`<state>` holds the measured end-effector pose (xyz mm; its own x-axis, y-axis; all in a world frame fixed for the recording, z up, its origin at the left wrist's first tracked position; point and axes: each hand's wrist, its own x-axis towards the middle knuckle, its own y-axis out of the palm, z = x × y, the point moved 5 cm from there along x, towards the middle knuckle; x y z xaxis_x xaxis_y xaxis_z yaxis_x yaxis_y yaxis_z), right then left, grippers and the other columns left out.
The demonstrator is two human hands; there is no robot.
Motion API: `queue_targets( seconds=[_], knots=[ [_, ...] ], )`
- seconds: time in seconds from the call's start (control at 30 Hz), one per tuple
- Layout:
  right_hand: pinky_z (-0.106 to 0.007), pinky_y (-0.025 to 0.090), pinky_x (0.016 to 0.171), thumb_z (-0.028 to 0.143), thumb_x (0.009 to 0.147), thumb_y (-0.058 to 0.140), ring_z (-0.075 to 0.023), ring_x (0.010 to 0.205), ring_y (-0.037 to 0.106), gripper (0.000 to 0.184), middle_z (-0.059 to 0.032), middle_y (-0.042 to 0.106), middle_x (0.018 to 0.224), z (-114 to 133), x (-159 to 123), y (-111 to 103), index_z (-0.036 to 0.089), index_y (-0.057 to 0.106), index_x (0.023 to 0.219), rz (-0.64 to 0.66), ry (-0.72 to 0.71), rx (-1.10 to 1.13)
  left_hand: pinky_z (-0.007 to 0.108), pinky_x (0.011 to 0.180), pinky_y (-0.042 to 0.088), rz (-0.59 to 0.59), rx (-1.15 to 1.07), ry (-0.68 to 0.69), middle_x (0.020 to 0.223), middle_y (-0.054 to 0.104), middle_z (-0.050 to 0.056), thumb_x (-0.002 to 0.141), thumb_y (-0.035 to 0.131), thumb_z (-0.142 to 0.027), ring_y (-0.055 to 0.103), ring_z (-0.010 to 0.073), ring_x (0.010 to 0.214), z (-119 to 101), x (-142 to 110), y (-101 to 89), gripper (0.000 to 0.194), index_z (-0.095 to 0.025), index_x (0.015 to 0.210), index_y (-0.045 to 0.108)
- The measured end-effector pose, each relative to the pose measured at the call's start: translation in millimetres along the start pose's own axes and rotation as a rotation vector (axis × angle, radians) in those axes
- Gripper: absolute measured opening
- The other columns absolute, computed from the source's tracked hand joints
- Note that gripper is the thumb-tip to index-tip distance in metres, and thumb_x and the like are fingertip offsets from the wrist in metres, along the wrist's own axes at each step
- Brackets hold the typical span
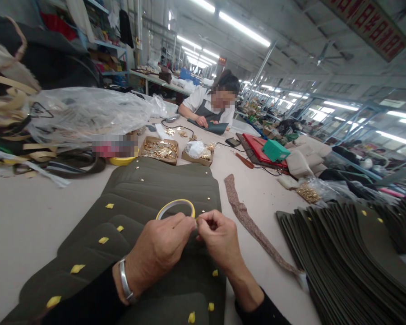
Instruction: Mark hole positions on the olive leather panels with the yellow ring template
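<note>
Pale table (23, 221), overlapping olive panels (135, 201), brown strip (248, 220)

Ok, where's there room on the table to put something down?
Big bare patch: table on the left, in front of the straps, beside the green pieces. A narrower bare gap runs between those pieces and the brown strip. It's crowded at the back, around the boxes of metal bits, and right, at the dark stack.

“日毕日清” on a hanging banner (368, 26)
</note>
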<state>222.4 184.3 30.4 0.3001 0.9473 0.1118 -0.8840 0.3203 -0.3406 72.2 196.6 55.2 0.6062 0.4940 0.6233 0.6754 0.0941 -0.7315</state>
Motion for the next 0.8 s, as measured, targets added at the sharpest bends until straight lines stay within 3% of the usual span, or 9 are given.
queue_targets(
  seconds=[0.1, 0.3, 0.53, 0.67, 0.8],
  knots=[
    [-0.022, 0.050, 0.048, 0.028, 0.077, 0.062, -0.0135, 0.048, 0.062, 0.014, 0.0009, 0.063, 0.058, -20, 12, -12, 0.014, 0.064, 0.074, -0.052, 0.085, 0.038, 0.026, 0.060, 0.041, 0.047, 0.020, -0.038, 0.072, 0.058, 0.000, 0.097, 0.038, -0.019, 0.056, 0.0144, 0.064, 3, 0, 4.4, 0.018, -0.019, 0.088, 0.054],
    [-0.027, 0.056, 0.064, 0.032, 0.083, 0.060, -0.0178, 0.068, 0.069, 0.018, -0.0050, 0.071, 0.073, -38, 23, -12, 0.015, 0.068, 0.083, 0.035, 0.004, -0.014, 0.039, 0.077, 0.046, 0.362, 0.165, -0.178, 0.091, 0.063, 0.006, 0.094, 0.045, -0.017, 0.057, 0.0244, 0.087, 23, 4, 28.0, 0.012, -0.018, 0.097, 0.056],
    [-0.028, 0.055, 0.069, 0.032, 0.085, 0.059, -0.0170, 0.071, 0.069, 0.016, -0.0041, 0.071, 0.076, -35, 28, -9, 0.017, 0.067, 0.082, -0.026, -0.080, -0.015, 0.042, 0.077, 0.044, 0.460, 0.127, -0.213, 0.088, 0.060, 0.006, 0.092, 0.042, -0.015, 0.053, 0.0248, 0.083, 22, 1, 34.1, 0.015, -0.018, 0.098, 0.055],
    [-0.028, 0.056, 0.066, 0.040, 0.075, 0.068, -0.0164, 0.066, 0.068, 0.025, -0.0051, 0.071, 0.073, -41, 29, -18, 0.015, 0.066, 0.079, 0.006, 0.079, 0.122, 0.037, 0.076, 0.044, 0.477, 0.014, -0.245, 0.089, 0.060, 0.005, 0.094, 0.039, -0.018, 0.054, 0.0223, 0.083, 22, -1, 31.7, 0.014, -0.019, 0.096, 0.052],
    [-0.020, 0.048, 0.045, 0.040, 0.070, 0.070, -0.0100, 0.044, 0.059, 0.027, -0.0004, 0.065, 0.056, -46, 18, -23, 0.014, 0.064, 0.073, 0.168, 0.300, 0.108, 0.035, 0.077, 0.045, 0.497, -0.062, -0.217, 0.094, 0.060, 0.004, 0.095, 0.038, -0.020, 0.055, 0.0212, 0.087, 19, -2, 30.5, 0.013, -0.020, 0.100, 0.050]
  ],
)
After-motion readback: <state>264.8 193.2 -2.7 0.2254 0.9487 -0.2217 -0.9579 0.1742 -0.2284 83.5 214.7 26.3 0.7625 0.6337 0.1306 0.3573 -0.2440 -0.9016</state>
